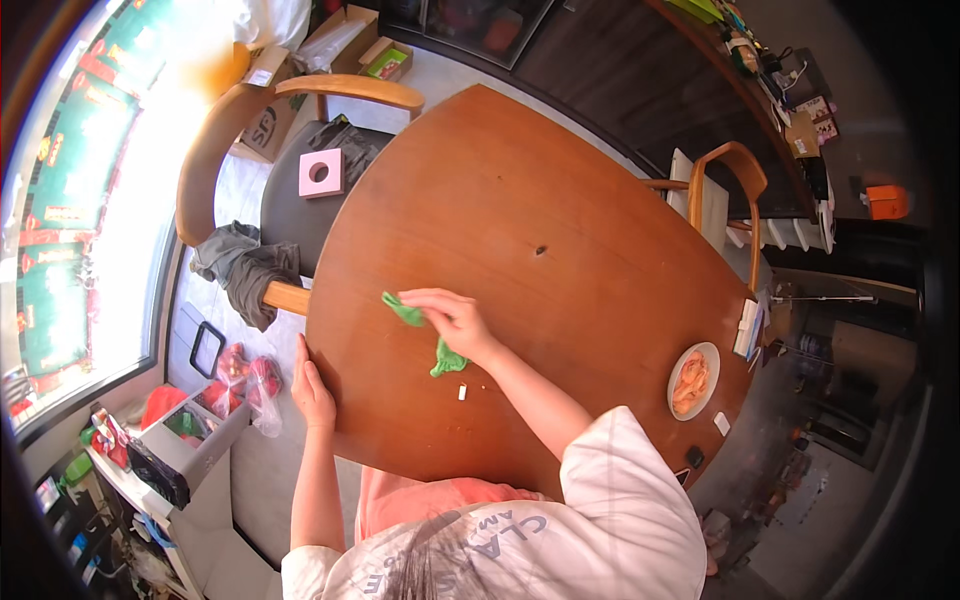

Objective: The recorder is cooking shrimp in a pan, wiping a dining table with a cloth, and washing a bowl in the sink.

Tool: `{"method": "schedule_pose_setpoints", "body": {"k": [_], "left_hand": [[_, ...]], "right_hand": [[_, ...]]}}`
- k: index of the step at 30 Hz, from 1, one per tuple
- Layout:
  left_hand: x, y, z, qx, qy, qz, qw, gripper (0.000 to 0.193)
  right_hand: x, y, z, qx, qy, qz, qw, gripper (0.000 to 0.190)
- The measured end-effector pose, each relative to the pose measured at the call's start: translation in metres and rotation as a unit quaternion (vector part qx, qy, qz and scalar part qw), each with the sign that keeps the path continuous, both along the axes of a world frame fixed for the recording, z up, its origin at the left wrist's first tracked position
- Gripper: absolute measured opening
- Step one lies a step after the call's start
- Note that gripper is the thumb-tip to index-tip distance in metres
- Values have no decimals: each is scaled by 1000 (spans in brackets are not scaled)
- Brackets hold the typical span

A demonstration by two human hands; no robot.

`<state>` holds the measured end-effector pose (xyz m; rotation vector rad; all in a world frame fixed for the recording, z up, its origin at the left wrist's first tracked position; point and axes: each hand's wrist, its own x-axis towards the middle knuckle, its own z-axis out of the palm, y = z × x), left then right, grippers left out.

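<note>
My right hand (459,324) is over the wooden table (570,315) with a green cloth (450,358) in its grip. One end of the cloth sticks out past the fingertips, and another hangs below the palm; the rest is hidden by the hand. At the table's left edge, my left hand (313,397) rests against the rim with its fingers extended and nothing visible in it. A small white piece (462,391) lies on the tabletop below the cloth, with a few crumbs around it. Farther up the wood is a small dark spot (541,250).
On the table's right side stand a bowl of food (691,381), a white item (721,424) and a small black object (695,456). A chair (285,210) at the left holds a pink block with a hole (322,173) and draped clothes (259,274). Drawers (214,450) stand lower left.
</note>
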<state>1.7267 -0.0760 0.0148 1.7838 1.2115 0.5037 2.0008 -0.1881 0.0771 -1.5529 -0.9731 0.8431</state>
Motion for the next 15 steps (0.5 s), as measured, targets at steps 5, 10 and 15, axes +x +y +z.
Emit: {"method": "schedule_pose_setpoints", "body": {"k": [5,10,15], "left_hand": [[7,-1,9,2,0,-1,1000,46],[-4,0,-5,3,-17,9,1000,46],[-3,-2,-7,2,-22,1,1000,47]], "right_hand": [[17,-61,91,126,370,-109,914,15],[68,-132,102,224,355,-165,893,14],[61,-194,51,-134,-175,-253,942,22]]}}
